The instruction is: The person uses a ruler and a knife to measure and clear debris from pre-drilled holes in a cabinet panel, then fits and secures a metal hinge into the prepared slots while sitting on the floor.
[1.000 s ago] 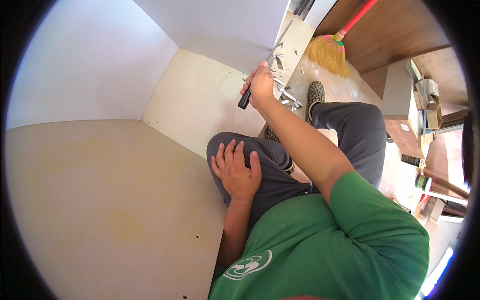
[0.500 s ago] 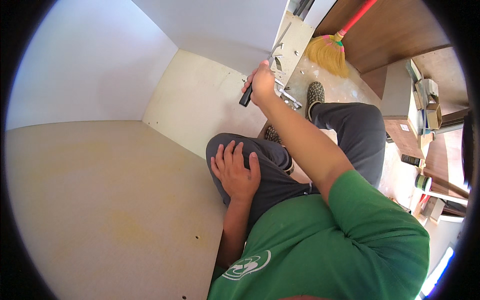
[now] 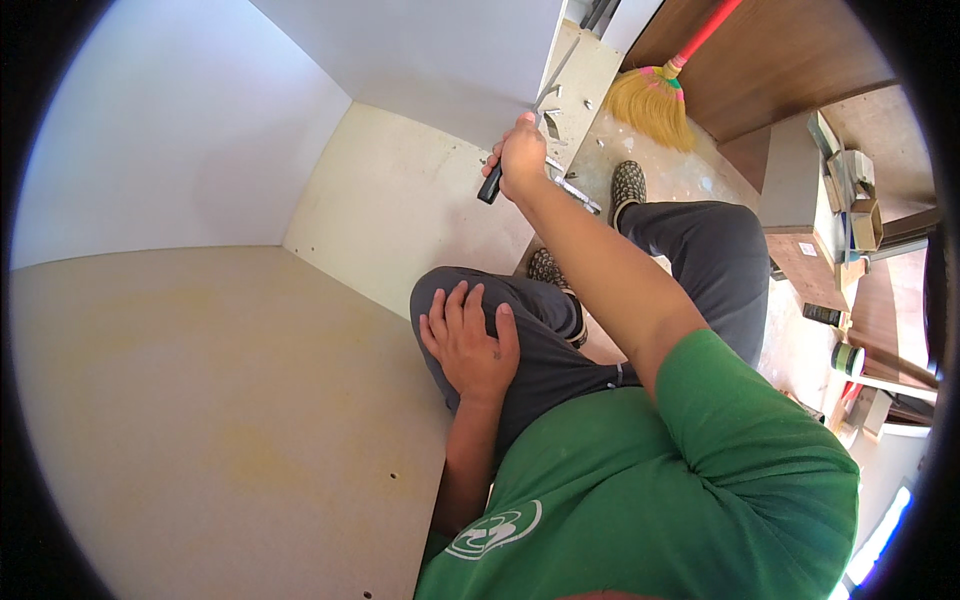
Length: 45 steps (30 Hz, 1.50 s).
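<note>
My right hand (image 3: pixel 522 160) is closed around a black-handled tool with a long, thin grey metal blade (image 3: pixel 562 72). The handle's end sticks out below the fist, and the blade points up and away along the front edge of a pale upright panel (image 3: pixel 450 60). From this angle I cannot tell whether the blade touches the panel, nor what kind of tool it is. My left hand (image 3: pixel 470 345) lies on my left knee, fingers spread and holding nothing. Small metal pieces (image 3: pixel 575 193) and scraps lie on the cream base board (image 3: pixel 400 190) beyond my right hand.
A large beige board (image 3: pixel 220 400) with small holes fills the left side, close to my left arm. At the far right stands a straw broom (image 3: pixel 650 105) with a red handle. A wooden cabinet (image 3: pixel 800 220) with offcuts on it is at my right.
The picture has shifted very slightly. My right hand keeps its grip on the tool in nearly the same place, and my left hand stays on the knee.
</note>
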Motion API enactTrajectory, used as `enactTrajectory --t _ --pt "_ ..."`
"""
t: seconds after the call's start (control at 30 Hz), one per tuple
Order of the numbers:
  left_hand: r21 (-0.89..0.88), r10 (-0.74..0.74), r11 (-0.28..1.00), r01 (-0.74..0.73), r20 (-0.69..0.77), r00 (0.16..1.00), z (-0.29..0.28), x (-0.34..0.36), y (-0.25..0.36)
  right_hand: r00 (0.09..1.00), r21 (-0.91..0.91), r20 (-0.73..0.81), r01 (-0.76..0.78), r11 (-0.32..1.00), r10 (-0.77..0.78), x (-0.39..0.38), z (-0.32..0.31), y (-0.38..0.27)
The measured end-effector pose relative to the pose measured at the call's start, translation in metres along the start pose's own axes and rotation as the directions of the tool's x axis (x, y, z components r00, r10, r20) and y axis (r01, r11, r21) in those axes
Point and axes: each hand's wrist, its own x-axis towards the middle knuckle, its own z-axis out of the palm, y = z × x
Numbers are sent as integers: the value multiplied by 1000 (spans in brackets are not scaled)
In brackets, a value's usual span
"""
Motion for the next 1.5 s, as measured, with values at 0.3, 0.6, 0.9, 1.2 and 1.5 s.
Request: enactTrajectory --t 0.3,0.6,0.9,1.2,1.5 --pt "-3 10 1000 -10 0 1000 2 0 0 999 -10 -22 -36 999 36 0 -1 -4" --pt "-6 -5 1000 5 -1 1000 0 1 3 999 5 32 -30 1000 30 -13 3 -25" --pt "5 -24 1000 24 8 1000 -2 0 -3 988 17 152 18 1000 -21 -63 16 -40" --pt "-27 1 1000 -1 6 1000 1 1 6 996 27 81 -43 999 40 -35 4 -50" --pt "-11 -26 1000 26 -2 1000 -5 0 1 987 83 158 -30 996 16 -67 23 -49"
